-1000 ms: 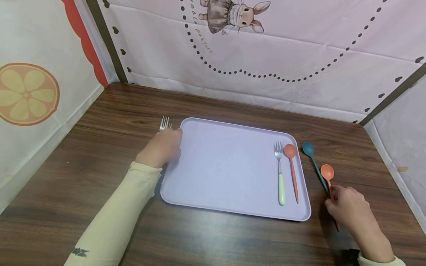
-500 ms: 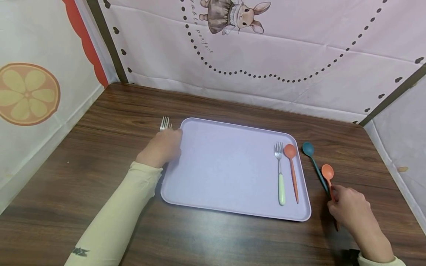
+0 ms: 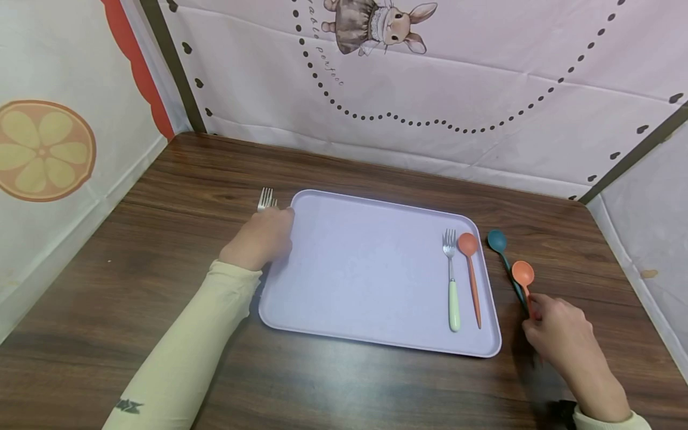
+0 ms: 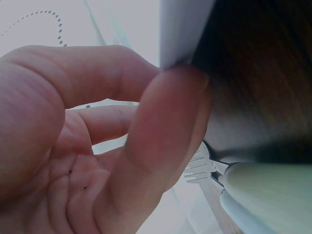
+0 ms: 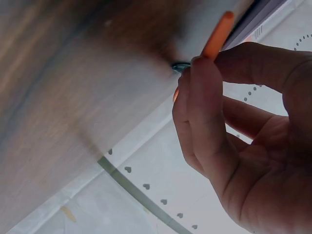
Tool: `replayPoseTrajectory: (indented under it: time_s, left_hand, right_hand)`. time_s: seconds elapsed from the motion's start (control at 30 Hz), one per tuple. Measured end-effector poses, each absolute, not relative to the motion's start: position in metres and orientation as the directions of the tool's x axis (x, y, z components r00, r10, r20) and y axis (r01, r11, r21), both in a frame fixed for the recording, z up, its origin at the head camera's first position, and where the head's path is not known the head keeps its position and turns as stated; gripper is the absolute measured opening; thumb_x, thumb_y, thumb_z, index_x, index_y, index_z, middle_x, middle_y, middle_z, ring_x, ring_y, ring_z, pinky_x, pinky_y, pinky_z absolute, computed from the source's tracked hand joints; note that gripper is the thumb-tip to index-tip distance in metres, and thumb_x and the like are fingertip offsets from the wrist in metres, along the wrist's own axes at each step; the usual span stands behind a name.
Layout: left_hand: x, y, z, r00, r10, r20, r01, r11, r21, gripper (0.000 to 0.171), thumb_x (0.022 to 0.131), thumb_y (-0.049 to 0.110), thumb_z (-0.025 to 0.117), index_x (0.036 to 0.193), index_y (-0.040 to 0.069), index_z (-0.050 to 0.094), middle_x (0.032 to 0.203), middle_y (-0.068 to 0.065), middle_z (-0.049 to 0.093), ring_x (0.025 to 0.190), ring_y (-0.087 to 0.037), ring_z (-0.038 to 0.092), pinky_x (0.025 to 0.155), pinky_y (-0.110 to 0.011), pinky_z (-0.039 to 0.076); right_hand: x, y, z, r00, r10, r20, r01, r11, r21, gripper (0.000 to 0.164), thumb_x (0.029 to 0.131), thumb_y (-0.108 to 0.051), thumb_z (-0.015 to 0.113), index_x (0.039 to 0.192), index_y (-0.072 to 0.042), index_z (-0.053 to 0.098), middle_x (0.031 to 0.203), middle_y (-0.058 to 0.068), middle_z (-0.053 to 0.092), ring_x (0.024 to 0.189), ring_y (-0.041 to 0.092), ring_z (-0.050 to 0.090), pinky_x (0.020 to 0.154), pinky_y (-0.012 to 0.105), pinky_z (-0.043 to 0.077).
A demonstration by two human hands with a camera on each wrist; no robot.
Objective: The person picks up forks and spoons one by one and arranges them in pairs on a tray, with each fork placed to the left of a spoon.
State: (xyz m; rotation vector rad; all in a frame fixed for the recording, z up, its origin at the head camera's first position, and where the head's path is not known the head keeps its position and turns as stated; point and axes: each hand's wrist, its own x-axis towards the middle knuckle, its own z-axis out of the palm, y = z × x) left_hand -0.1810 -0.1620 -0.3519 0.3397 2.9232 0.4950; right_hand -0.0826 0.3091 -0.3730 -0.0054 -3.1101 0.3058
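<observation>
My left hand (image 3: 262,237) pinches the left rim of a pale lilac tray (image 3: 365,269); the left wrist view shows thumb and finger meeting at the tray's edge (image 4: 183,29). Just beyond that hand are fork tines (image 3: 266,199). Two handles, pale green (image 4: 268,190) and pale blue, show there in the left wrist view. To the right of the tray, my right hand (image 3: 561,331) pinches an orange spoon (image 3: 523,273) by its handle (image 5: 218,38). A teal spoon (image 3: 497,240) lies partly behind it on the table, its lower handle hidden by the spoon and hand.
On the tray's right side lie a fork (image 3: 454,304) with a light green handle and a red-orange spoon (image 3: 467,245), side by side. The dark wooden table (image 3: 344,388) is bordered by printed cloth walls (image 3: 484,71) at the back and sides.
The orange spoon has shifted slightly left and away from me in my right hand, its bowl now nearer the teal spoon. My left hand and the tray stay in place.
</observation>
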Motion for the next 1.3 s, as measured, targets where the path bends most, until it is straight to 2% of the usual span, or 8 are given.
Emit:
replayPoseTrajectory:
  time_s: [0.13,0.23,0.37,0.5,0.7,0.9,1.1,1.3]
  left_hand:
    - [-0.181,-0.162,-0.352,-0.962,0.247,-0.116,0.195,0.919,0.343,0.023,0.089,-0.006,0.05,0.11,-0.011,0.057,0.081,-0.019,0.055,0.072,-0.032,0.056,0.057,-0.039,0.049]
    - [-0.18,-0.162,-0.352,-0.963,0.244,-0.117,0.191,0.919,0.346,0.024,0.09,-0.006,0.049,0.112,-0.011,0.057,0.082,-0.019,0.055,0.071,-0.032,0.056,0.057,-0.039,0.049]
    - [-0.18,-0.162,-0.351,-0.963,0.24,-0.118,0.187,0.919,0.348,0.026,0.09,-0.006,0.049,0.114,-0.012,0.056,0.083,-0.019,0.055,0.071,-0.032,0.056,0.056,-0.039,0.049]
    - [-0.18,-0.162,-0.352,-0.963,0.244,-0.114,0.192,0.92,0.342,0.027,0.09,-0.006,0.049,0.115,-0.012,0.056,0.083,-0.02,0.056,0.072,-0.033,0.057,0.058,-0.041,0.05]
    - [-0.181,-0.163,-0.353,-0.963,0.245,-0.112,0.194,0.919,0.342,0.026,0.09,-0.006,0.049,0.114,-0.012,0.056,0.084,-0.02,0.056,0.074,-0.033,0.056,0.06,-0.042,0.051]
    - [-0.181,-0.163,-0.352,-0.963,0.25,-0.104,0.202,0.919,0.337,0.023,0.089,-0.006,0.049,0.11,-0.011,0.057,0.082,-0.019,0.055,0.073,-0.033,0.056,0.061,-0.042,0.05]
    - [-0.18,-0.162,-0.351,-0.963,0.252,-0.096,0.208,0.919,0.334,0.02,0.088,-0.006,0.05,0.106,-0.01,0.057,0.08,-0.018,0.055,0.073,-0.033,0.056,0.061,-0.043,0.05]
    - [-0.18,-0.162,-0.351,-0.964,0.249,-0.096,0.204,0.919,0.338,0.022,0.088,-0.006,0.05,0.108,-0.01,0.057,0.082,-0.019,0.055,0.074,-0.034,0.056,0.062,-0.044,0.05]
  right_hand:
    - [-0.082,0.305,-0.372,-0.999,0.002,0.037,-0.005,0.98,-0.199,0.047,0.073,-0.002,0.064,0.117,0.015,0.061,0.096,0.031,0.064,0.089,0.053,0.06,0.064,0.066,0.047]
    - [-0.081,0.302,-0.372,-0.998,-0.011,0.058,-0.023,0.978,-0.207,0.047,0.072,-0.002,0.063,0.116,0.015,0.062,0.094,0.029,0.065,0.09,0.054,0.06,0.064,0.066,0.047]
    - [-0.08,0.3,-0.373,-0.996,-0.035,0.084,-0.052,0.974,-0.219,0.046,0.07,-0.001,0.063,0.114,0.014,0.063,0.085,0.021,0.064,0.085,0.05,0.061,0.06,0.065,0.047]
    - [-0.079,0.298,-0.372,-0.995,-0.043,0.085,-0.061,0.972,-0.226,0.048,0.07,-0.001,0.063,0.116,0.014,0.063,0.082,0.018,0.064,0.085,0.048,0.061,0.06,0.063,0.047]
    - [-0.079,0.294,-0.37,-0.996,-0.048,0.077,-0.065,0.971,-0.229,0.048,0.071,-0.001,0.063,0.116,0.014,0.063,0.076,0.009,0.057,0.072,0.033,0.055,0.054,0.052,0.045]
    - [-0.08,0.29,-0.369,-0.995,-0.052,0.086,-0.071,0.97,-0.231,0.047,0.072,-0.002,0.065,0.116,0.014,0.063,0.077,0.009,0.057,0.07,0.03,0.053,0.055,0.051,0.045]
    - [-0.08,0.287,-0.372,-0.982,-0.071,0.174,-0.111,0.965,-0.238,0.037,0.07,0.0,0.065,0.105,0.009,0.066,0.072,0.006,0.051,0.065,0.024,0.046,0.052,0.042,0.038]
    - [-0.082,0.283,-0.371,-0.978,-0.076,0.196,-0.124,0.962,-0.242,0.034,0.069,0.0,0.063,0.103,0.006,0.067,0.075,0.007,0.053,0.066,0.026,0.047,0.052,0.041,0.037]
